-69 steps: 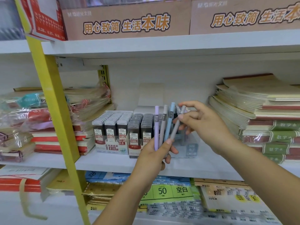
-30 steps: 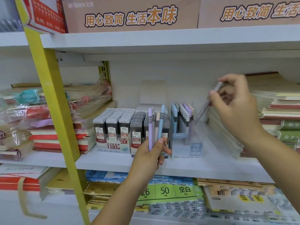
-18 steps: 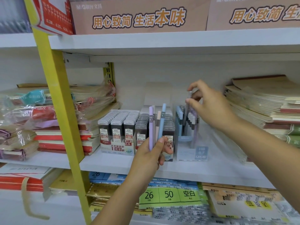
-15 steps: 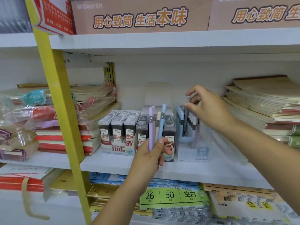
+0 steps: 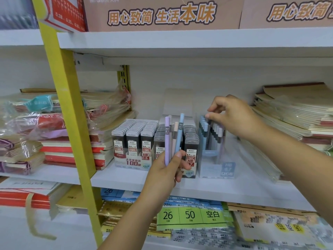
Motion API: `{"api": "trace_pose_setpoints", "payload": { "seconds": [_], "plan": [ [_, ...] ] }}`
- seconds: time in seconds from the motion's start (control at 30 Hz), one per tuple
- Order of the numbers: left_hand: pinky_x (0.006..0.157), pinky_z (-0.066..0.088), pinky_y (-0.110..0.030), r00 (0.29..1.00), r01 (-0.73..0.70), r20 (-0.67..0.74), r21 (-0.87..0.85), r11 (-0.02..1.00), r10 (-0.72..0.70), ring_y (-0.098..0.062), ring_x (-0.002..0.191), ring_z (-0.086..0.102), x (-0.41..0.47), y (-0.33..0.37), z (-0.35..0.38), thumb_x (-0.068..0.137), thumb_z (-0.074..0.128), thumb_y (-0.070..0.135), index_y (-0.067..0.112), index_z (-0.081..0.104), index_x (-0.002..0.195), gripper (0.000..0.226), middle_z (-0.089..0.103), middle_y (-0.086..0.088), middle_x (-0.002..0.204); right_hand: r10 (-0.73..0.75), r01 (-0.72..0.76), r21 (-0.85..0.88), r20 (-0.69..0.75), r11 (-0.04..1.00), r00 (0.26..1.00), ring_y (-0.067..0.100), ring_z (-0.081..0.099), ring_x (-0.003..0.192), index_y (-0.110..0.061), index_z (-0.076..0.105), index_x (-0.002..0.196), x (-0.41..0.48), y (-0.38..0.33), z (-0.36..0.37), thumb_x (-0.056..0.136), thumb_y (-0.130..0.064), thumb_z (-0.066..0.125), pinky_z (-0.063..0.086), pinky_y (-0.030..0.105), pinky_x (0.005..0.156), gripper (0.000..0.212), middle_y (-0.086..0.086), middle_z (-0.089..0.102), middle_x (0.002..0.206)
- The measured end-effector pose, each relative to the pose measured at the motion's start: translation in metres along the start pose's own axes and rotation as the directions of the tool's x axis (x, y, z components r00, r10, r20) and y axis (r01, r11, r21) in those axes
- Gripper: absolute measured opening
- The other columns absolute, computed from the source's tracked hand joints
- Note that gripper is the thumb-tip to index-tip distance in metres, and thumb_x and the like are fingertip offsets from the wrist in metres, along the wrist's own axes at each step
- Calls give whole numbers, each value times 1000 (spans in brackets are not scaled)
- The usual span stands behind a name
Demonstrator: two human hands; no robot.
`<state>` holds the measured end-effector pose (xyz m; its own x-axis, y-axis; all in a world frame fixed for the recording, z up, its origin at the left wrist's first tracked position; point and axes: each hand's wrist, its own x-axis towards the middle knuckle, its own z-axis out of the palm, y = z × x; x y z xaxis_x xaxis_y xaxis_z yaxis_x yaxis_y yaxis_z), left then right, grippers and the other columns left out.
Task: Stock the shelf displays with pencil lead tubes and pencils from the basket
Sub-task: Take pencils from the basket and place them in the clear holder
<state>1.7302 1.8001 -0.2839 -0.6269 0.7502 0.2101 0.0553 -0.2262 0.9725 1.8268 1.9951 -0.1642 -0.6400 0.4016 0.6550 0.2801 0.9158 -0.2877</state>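
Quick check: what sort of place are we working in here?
Most likely a stationery shop aisle: white shelf with boxed lead tubes, a clear pencil display, stacked notebooks, and printed signage above.

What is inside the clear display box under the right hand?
The clear display box holds upright pencils in blue, dark and pale colours. The right hand covers the rear ones.
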Motion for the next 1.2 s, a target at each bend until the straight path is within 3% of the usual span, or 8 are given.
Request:
{"api": "trace_pose_setpoints", "payload": {
  "seconds": [0.2,0.3,0.5,0.67,0.83,0.97,1.07,1.2],
  "plan": [
    [46,39,-14,1000,-7,0,-1,1000,7,-4,50,48,-1,1,-4,103,49,34,26,66,108,20,74,5,78,-29,29,-8,19,1000,999,9,61,74,-22,67,79,0,-1,-1,80,-27,78,40,17,62,12,-9,62,77],
    [46,39,-14,1000,-11,-3,-5,1000,11,-4,50,47,-2,1,-4,103,49,34,25,67,109,20,74,5,78,-21,27,-76,73,997,997,10,52,87,-25,71,81,-1,7,5,83,-33,73,35,26,70,9,-3,63,86],
    [45,38,-15,1000,6,-2,-13,1000,-6,-5,50,47,-2,7,-1,104,50,32,24,66,113,20,73,6,76,11,45,-253,216,966,976,27,43,110,-18,74,89,7,18,4,100,-36,45,29,33,89,35,4,65,105],
    [46,37,-15,998,-2,66,-24,1000,3,-5,51,49,-5,12,6,102,53,33,24,67,110,19,73,5,78,43,-22,179,-117,984,992,8,59,94,-37,62,117,-30,-9,-9,99,-33,47,39,26,76,24,-15,69,88],
    [47,37,-16,985,1,172,-20,1000,3,-7,54,50,-9,11,20,102,54,35,27,70,109,20,75,1,84,96,-138,600,102,788,990,2,68,77,-39,54,122,-64,-43,-5,92,-29,62,48,23,70,32,-9,75,86],
    [47,40,-19,979,31,202,-42,999,-22,-7,59,57,-12,8,23,102,53,33,22,69,112,22,78,-3,94,155,-174,714,92,678,984,15,70,70,-26,60,105,-73,-43,-6,93,-12,61,54,29,60,19,2,75,79],
    [49,46,-19,983,40,180,-51,998,-30,-8,65,65,-12,8,20,103,51,34,22,67,115,23,78,-4,100,258,-89,772,-100,630,961,18,71,65,-26,55,99,-74,-31,-22,95,-12,56,53,23,52,15,3,74,80],
    [48,45,-19,994,11,110,34,999,-15,-6,55,57,-9,6,17,103,49,38,27,67,111,23,77,1,88,242,61,668,-352,742,904,14,66,62,-37,50,95,-68,-12,-51,91,-18,53,49,23,51,20,0,71,78]
  ]
}}
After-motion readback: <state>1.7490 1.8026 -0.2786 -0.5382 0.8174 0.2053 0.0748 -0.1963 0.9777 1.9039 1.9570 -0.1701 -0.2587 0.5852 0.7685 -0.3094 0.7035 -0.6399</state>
